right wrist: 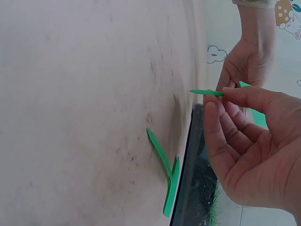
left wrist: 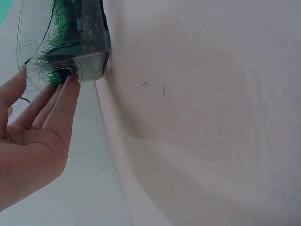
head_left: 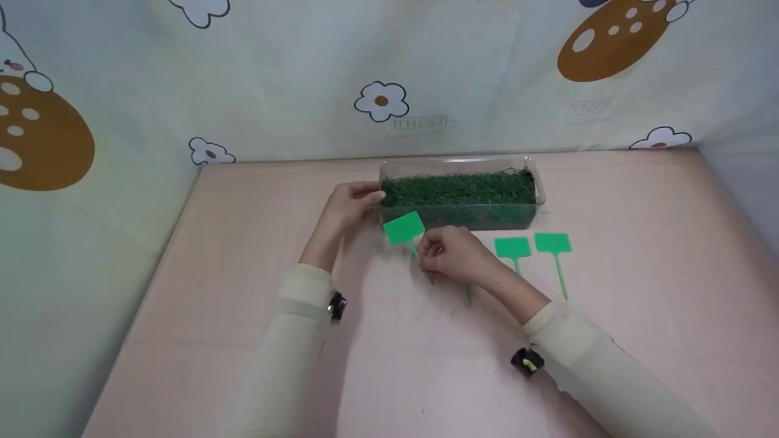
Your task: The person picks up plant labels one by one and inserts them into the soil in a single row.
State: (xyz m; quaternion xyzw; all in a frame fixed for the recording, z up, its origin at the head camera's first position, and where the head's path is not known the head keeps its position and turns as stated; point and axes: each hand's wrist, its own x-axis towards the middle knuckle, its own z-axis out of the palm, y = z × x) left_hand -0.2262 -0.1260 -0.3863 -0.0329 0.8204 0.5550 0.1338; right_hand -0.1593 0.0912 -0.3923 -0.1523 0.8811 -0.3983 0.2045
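Green tag, rect., thin-stemmed, in R hand

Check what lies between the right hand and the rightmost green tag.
Another green tag lies between the right hand and the rightmost tag in the head view, its stem partly hidden by the forearm.

Plain bright green colours the flat plastic T-shaped markers. Deep green grass shows in the colourless, clear rectangular plastic box. The flat table is pale pink; the fabric sleeves, cream; the boxy wrist cameras, black, 1 with a yellow patch. The whitish cloth backdrop bears black-outlined white flowers with brown centres and 2 brown ovals with white spots.
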